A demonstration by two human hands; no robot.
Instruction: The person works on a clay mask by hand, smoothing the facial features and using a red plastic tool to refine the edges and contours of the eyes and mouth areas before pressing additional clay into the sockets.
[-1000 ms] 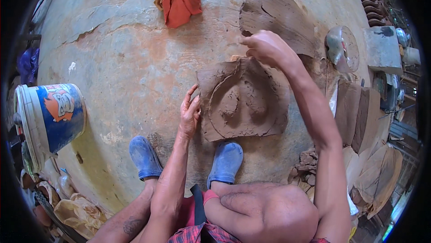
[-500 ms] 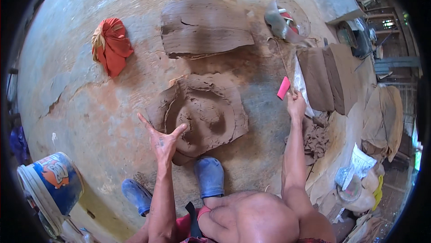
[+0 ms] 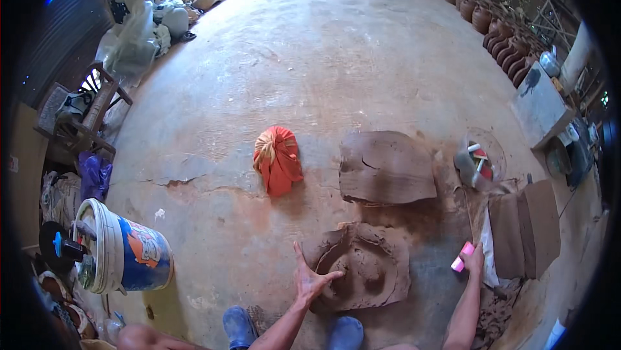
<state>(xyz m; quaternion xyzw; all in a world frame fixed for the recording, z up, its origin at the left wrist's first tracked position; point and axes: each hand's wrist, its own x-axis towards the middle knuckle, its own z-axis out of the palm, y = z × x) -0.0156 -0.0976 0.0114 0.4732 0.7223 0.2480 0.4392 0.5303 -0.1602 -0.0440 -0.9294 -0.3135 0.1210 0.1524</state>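
Observation:
A flattened slab of wet brown clay [image 3: 372, 269] lies on the concrete floor in front of my blue shoes [image 3: 239, 325]. My left hand [image 3: 308, 277] has its fingers spread wide, the fingertips resting on the slab's left edge. My right hand [image 3: 473, 261] is off to the slab's right, closed on a small pink object [image 3: 461, 257] beside a stack of brown clay blocks [image 3: 524, 227]. A second, larger clay slab [image 3: 386, 167] lies farther away.
An orange-red cloth bundle [image 3: 277, 159] sits left of the far slab. A white and blue bucket [image 3: 123, 253] stands at the left. A clear bowl of tools [image 3: 480, 158] is at the right. Clay pots [image 3: 504, 43] line the far right; clutter fills the left edge.
The view has tilted up, showing more floor. My right hand went from the clay slab out to the right and took the pink object. My left hand stays spread at the slab's left edge.

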